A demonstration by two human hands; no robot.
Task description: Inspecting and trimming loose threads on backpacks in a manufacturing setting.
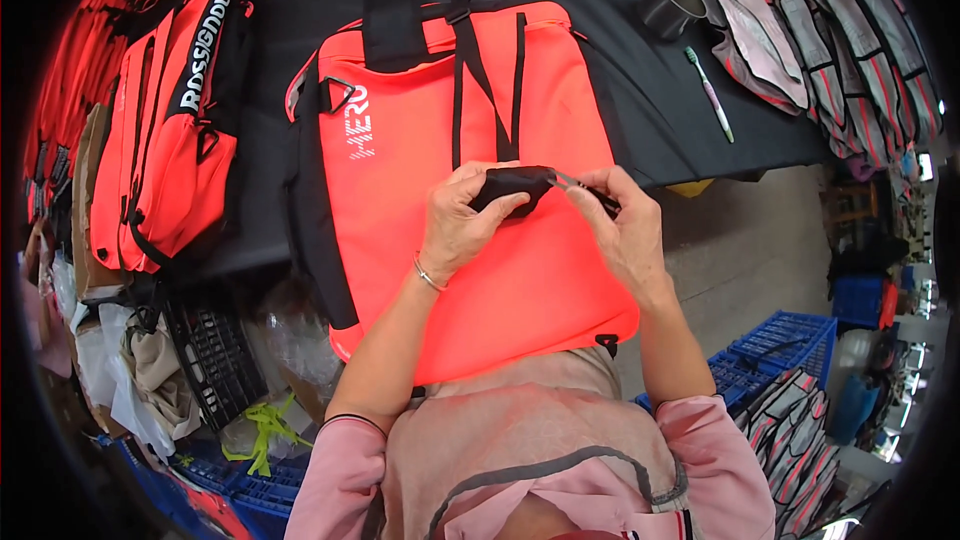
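- large red bag [520,285], center of frame: lies flat on the dark table [285,10], lower end reaching past the near edge to the wearer's apron [520,430]; this seems to bring its face within easy reach.
- left hand [462,225], center: clamped on a black fabric piece [512,185], thumb in front, probably to steady it.
- right hand [630,225], right of center: closed around a small tool [568,180], metal tips at the fabric's right end; a fingertip grip, likely for fine control.
- black straps [487,80], upper center: run down the bag to the held fabric.
- second red bag [165,160], left of frame: set aside, apparently for working room.
- metal mug [672,8] and toothbrush [710,95], upper right: beside the bag, presumably handy.
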